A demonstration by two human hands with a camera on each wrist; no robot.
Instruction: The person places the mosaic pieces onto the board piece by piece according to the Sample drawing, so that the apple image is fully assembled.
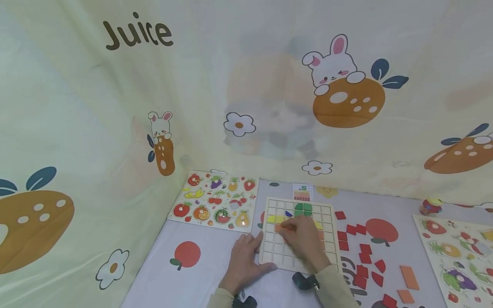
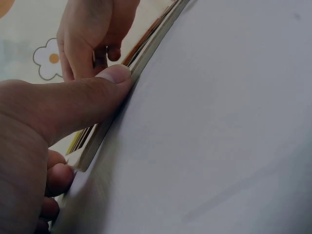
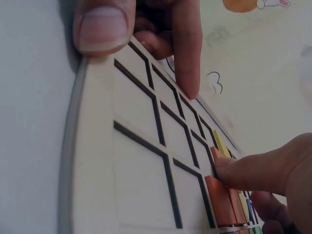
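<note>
A pale grid board (image 1: 272,258) lies on the table, its squares divided by raised lines. My left hand (image 1: 243,259) grips its near left corner, with the thumb (image 2: 114,75) on the near edge and fingers along the left side. Over the board's middle, my right hand (image 1: 306,243) pinches an orange tile (image 1: 278,228) at the left end of the orange row; a fingertip touches it in the right wrist view. Yellow tiles (image 1: 271,218) form a row beyond, below green pieces (image 1: 303,209) and a small blue piece (image 1: 288,213). My right hand hides part of these rows.
Loose red pieces (image 1: 362,270) and orange tiles (image 1: 409,277) lie right of the board. A small pattern card (image 1: 302,192) sits behind it. Fruit puzzle boards flank it at left (image 1: 213,201) and right (image 1: 458,256). Near the right one stands a small figurine (image 1: 432,205). Printed cloth walls rise behind and left.
</note>
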